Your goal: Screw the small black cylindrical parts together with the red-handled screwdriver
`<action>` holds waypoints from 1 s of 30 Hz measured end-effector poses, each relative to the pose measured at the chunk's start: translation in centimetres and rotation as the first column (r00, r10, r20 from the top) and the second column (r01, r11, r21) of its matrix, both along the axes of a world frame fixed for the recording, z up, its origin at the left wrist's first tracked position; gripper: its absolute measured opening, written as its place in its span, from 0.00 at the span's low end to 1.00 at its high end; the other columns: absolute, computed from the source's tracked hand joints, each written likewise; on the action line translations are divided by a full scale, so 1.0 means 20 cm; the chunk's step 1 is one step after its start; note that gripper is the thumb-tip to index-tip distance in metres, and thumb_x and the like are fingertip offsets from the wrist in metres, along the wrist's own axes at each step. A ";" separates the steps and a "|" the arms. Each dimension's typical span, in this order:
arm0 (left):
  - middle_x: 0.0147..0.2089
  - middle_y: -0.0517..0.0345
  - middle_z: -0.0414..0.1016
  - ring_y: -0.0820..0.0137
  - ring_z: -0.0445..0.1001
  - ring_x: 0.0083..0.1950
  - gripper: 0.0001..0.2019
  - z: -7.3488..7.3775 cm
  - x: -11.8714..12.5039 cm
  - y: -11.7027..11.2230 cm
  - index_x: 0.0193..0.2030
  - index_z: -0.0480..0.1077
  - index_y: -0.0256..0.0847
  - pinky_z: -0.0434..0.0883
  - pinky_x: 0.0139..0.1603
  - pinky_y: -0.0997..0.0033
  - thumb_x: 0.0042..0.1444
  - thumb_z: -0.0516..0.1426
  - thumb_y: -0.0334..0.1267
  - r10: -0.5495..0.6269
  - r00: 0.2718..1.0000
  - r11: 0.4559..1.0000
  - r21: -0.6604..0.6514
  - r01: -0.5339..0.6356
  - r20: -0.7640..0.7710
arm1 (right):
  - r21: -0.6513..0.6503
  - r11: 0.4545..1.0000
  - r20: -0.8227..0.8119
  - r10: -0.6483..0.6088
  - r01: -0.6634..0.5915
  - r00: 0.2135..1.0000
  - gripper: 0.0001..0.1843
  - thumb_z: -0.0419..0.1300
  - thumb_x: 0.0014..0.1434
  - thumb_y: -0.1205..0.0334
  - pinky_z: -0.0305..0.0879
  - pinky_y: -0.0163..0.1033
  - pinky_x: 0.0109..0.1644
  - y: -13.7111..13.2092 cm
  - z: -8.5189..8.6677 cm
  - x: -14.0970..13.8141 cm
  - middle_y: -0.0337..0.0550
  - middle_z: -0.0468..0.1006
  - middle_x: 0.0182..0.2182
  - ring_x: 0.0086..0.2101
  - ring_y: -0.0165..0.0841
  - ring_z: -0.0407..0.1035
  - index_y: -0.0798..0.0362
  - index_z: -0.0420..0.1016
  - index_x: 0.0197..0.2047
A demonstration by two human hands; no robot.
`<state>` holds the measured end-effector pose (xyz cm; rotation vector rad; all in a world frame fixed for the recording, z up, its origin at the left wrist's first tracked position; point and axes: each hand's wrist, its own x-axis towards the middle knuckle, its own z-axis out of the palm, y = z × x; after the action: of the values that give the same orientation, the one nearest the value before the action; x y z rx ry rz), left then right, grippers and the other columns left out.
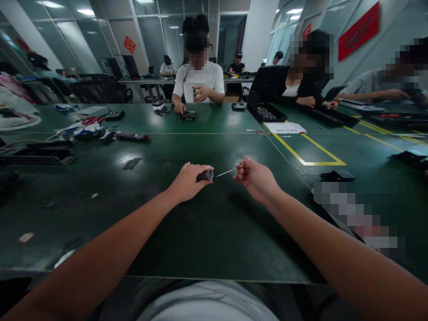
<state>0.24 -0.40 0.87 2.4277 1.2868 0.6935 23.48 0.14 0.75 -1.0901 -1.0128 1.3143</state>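
Wrapped round a short black flashlight-like tube (pixel 206 174) is my left hand (pixel 187 182), low over the green tabletop. The tube's round, silver-rimmed end faces right; most of its body is hidden in my palm. My right hand (pixel 256 178) grips a thin screwdriver (pixel 227 172) by its reddish handle, which my fingers partly cover. Its metal shaft points left and slightly down, with the tip just short of the tube's rim. A small gap shows between tip and tube.
The green table (pixel 214 240) carries a pen-shaped tool (pixel 133 137) and red-handled scissors (pixel 92 120) among clutter at left. A black tray of parts (pixel 266 112) and white paper (pixel 285 128) lie right of centre. Across the table, a person (pixel 199 82) handles small items.
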 end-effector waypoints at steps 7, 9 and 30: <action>0.56 0.55 0.77 0.59 0.72 0.58 0.18 -0.01 0.00 0.01 0.58 0.70 0.48 0.56 0.69 0.45 0.62 0.61 0.43 0.017 1.000 1.000 -0.018 -0.017 0.010 | 0.171 0.984 0.066 -0.071 0.059 0.995 0.17 0.59 0.62 0.43 0.75 0.43 0.39 -0.03 0.00 -0.03 0.37 0.72 0.28 0.29 0.32 0.70 0.48 0.70 0.36; 0.56 0.55 0.77 0.60 0.72 0.57 0.18 -0.01 0.00 0.00 0.58 0.71 0.48 0.57 0.68 0.45 0.62 0.61 0.43 0.011 1.000 1.000 -0.017 -0.010 0.016 | 0.209 0.976 0.079 -0.088 0.070 0.993 0.16 0.59 0.62 0.44 0.75 0.42 0.39 -0.04 0.01 -0.04 0.38 0.74 0.30 0.30 0.31 0.71 0.49 0.70 0.37; 0.60 0.57 0.76 0.58 0.70 0.62 0.18 0.00 0.02 -0.02 0.58 0.71 0.48 0.50 0.73 0.40 0.61 0.62 0.41 0.043 0.998 0.994 -0.103 -0.040 0.034 | 0.472 0.881 0.503 -0.240 -0.031 0.830 0.16 0.52 0.70 0.49 0.64 0.40 0.34 -0.16 0.10 -0.04 0.39 0.76 0.28 0.28 0.33 0.70 0.50 0.74 0.41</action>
<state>0.58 -0.76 0.85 2.3024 1.3287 0.6623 22.58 -3.08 2.74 -1.1468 -1.5735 0.5990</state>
